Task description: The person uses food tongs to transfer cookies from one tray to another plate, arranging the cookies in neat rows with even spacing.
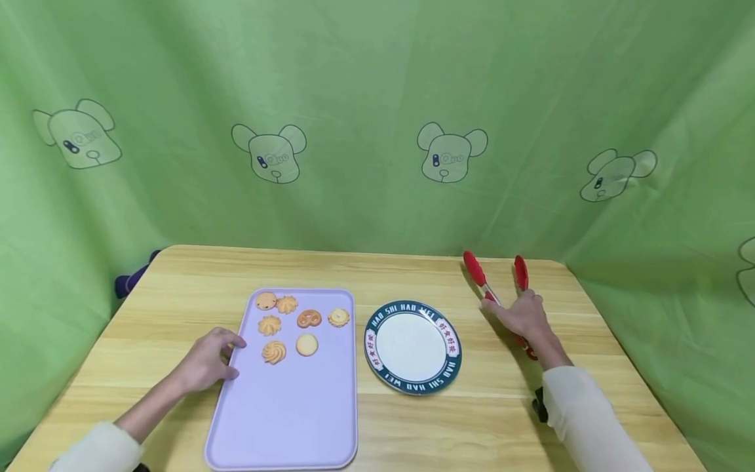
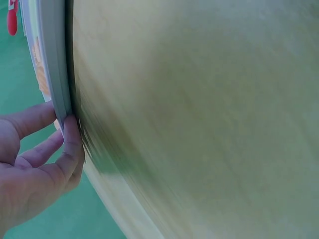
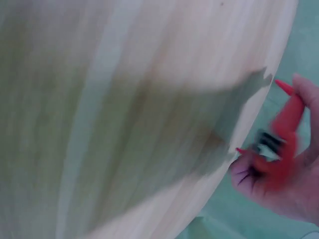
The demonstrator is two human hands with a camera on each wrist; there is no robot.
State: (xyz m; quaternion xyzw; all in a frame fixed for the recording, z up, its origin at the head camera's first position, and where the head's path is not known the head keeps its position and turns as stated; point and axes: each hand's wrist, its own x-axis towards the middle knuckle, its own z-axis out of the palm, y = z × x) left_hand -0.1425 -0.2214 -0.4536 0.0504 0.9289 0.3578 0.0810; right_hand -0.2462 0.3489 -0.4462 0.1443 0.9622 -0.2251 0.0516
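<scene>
My left hand (image 1: 206,358) is at the left edge of a lilac tray (image 1: 283,413); in the left wrist view its thumb and fingers pinch the tray's rim (image 2: 56,59). Several cookies lie on the far half of the tray, among them a pretzel-shaped cookie (image 1: 309,318), a plain round cookie (image 1: 307,345) and a swirled cookie (image 1: 274,353). On the right, my right hand (image 1: 523,316) grips red-tipped tongs (image 1: 474,269) by the handles. The tongs' arms are spread, their tips pointing toward the table's far edge. Red handle parts (image 3: 289,119) show within the fingers in the right wrist view.
A round plate with a dark green lettered rim (image 1: 377,321) sits between the tray and the tongs on the wooden table (image 1: 401,432). A green curtain (image 1: 366,78) with bear-head drawings surrounds the table's back and sides. Something dark purple (image 1: 126,283) pokes out past the far left corner.
</scene>
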